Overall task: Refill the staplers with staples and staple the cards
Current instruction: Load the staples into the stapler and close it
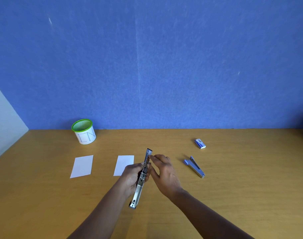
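Note:
My left hand (132,175) grips an opened metal stapler (141,180) above the table, its long arm pointing away from me. My right hand (162,171) reaches to the stapler's far end, fingertips touching near the open magazine; whether they pinch staples I cannot tell. A second stapler (194,167), light blue and shut, lies on the table to the right. A small box of staples (200,143) lies behind it. Two white cards lie flat: one (81,166) on the left, another (123,163) partly hidden by my left hand.
A green-rimmed mesh cup (84,131) with a white label stands at the back left by the blue wall. The wooden table (233,187) stretches wide on the right. A white panel (4,118) borders the table's left side.

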Demonstrator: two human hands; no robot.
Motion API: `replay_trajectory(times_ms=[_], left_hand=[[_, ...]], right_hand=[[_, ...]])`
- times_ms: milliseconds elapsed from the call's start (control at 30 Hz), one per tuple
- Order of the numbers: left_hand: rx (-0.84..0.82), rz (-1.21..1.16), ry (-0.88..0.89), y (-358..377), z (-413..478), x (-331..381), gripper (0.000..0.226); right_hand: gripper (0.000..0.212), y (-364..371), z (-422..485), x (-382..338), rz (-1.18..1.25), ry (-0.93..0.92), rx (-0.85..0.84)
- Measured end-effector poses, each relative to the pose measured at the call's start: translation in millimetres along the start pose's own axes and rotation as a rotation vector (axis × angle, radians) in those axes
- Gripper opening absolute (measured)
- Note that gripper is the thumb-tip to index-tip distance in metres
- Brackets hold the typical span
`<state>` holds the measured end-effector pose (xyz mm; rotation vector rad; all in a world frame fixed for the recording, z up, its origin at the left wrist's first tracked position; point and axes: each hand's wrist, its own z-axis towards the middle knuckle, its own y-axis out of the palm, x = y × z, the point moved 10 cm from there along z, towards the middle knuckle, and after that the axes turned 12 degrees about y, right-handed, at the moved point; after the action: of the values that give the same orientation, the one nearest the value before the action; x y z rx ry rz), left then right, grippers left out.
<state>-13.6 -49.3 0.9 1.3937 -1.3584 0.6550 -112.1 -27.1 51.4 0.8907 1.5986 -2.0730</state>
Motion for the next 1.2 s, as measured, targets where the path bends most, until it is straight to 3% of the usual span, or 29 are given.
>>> replay_trajectory(times_ms=[300, 533, 733, 867, 1200], left_hand=[[0.102, -0.159, -0.011, -9.8, 3.1, -2.1, 0.03], [0.23, -0.472, -0.017, -19.8, 7.5, -2.6, 0.032], [0.208, -0.453, -0.003, -18.4, 7.7, 0.3, 0.029], [0.168, -0.323, 0.025, -18.4, 8.0, 2.5, 0.028], [0.064, -0.25, 0.003, -3.5, 6.6, 0.0, 0.021]], right_hand=[[0.037, 5.0, -5.0, -3.7, -0.033, -0.095, -0.036], [0.058, 21.7, -17.3, -9.1, -0.067, -0.2, -0.201], [0.041, 20.1, -20.1, -21.6, -0.043, -0.292, -0.193], [0.028, 13.6, -13.5, -17.1, 0.057, -0.231, -0.169], [0.012, -4.1, 11.4, -1.6, 0.357, 0.042, -0.044]])
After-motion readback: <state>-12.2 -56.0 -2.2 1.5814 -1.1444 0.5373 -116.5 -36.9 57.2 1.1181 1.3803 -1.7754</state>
